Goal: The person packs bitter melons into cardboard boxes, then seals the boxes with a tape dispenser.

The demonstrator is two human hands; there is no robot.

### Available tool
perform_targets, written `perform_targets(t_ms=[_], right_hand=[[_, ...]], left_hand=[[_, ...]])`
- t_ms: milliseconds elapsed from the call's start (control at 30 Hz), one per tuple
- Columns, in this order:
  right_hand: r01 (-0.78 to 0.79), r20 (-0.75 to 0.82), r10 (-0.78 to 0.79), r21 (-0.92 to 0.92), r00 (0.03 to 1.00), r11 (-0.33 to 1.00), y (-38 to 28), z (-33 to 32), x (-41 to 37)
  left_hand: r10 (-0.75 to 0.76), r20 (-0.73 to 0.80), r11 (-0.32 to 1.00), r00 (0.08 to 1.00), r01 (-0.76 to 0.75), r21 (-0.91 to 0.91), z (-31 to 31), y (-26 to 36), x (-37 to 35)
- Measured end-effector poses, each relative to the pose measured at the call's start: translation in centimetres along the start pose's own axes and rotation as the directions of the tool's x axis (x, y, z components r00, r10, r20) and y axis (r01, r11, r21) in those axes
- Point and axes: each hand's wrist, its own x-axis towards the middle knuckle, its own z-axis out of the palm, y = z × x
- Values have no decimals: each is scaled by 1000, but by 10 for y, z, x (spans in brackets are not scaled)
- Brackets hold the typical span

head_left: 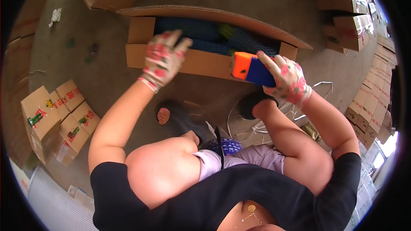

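An orange-and-blue tool (250, 69) is held against the near wall of the open carton (197, 62) on the floor, with the right hand (287, 81) closed in a grip round its blue end. The left hand (162, 57) is spread open at the rim, nothing held. Work along that wall seems to be in hand, and the carton would need steadying next. The tool's long axis lies along the wall, orange end pointed left.

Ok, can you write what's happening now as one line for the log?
left hand: open, at carton front wall | right hand: grips orange-and-blue tool at carton edge | carton: open, blue netting inside
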Motion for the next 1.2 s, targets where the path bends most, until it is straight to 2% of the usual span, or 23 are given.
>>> perform_targets(t_ms=[67,100,133,200,267,300,367,467,500,533,600,633,667,767,833,867,900,933,1000,1067,1100,1133,1200], right_hand=[[-35,10,35,10,999,999,3,5,7],[-64,20,64,8,998,998,2,6,7],[-92,30,91,5,995,996,0,4,7],[-82,28,82,-14,996,997,-3,-6,10],[-118,-77,130,142,989,983,0,-15,17],[-55,-187,89,180,978,982,1,-30,27],[-71,-426,164,226,890,972,5,-57,56],[-266,-351,506,546,788,794,-4,-95,88],[-246,-336,499,574,799,781,0,-96,85],[-229,-319,496,605,807,762,7,-96,79],[-240,-291,440,529,849,814,3,-104,52],[-238,-257,381,452,888,860,-1,-107,32],[-254,-257,402,460,879,851,-1,-107,11],[-305,-314,389,282,866,909,3,-98,-48],[-373,-305,574,519,760,770,9,-80,-82],[-374,-312,589,535,746,758,13,-69,-94],[-333,-339,645,642,685,690,17,-56,-104],[-273,-353,700,739,621,616,21,-43,-112],[-198,-364,741,812,565,550,32,-23,-123],[-64,-396,804,881,444,469,40,-8,-136],[-22,-373,824,907,426,422,41,-10,-140],[-13,-366,835,913,411,407,42,-12,-146],[29,-401,839,907,368,420,50,-15,-154]], left_hand=[[214,47,970,976,-206,-129,10,42,5],[259,116,958,959,-240,-158,19,56,6],[258,110,957,960,-238,-165,21,60,11],[271,361,963,893,-248,-109,22,59,26],[248,385,968,889,-218,-122,26,58,27],[241,349,970,906,-219,-102,32,57,22],[190,288,982,938,-188,-37,32,66,22],[134,312,986,940,-95,-139,30,76,29],[184,107,969,977,-163,-184,32,74,26],[191,107,968,976,-168,-188,35,73,23],[246,-142,884,959,-282,-374,33,77,17],[232,-95,886,968,-251,-390,18,80,21],[253,-88,879,964,-267,-395,9,83,21],[227,123,894,966,-157,-420,-15,82,28],[224,330,824,917,3,-566,-29,78,36],[239,434,793,869,84,-604,-32,75,43],[253,379,751,890,66,-657,-34,72,50],[258,339,779,905,12,-628,-34,74,61],[410,200,853,890,-297,-430,-33,83,96],[563,-11,810,827,-554,-192,1,92,124],[565,74,821,822,-552,-143,20,96,133],[503,338,864,795,-476,-165,20,104,145],[353,547,925,759,-371,-82,31,114,152]])
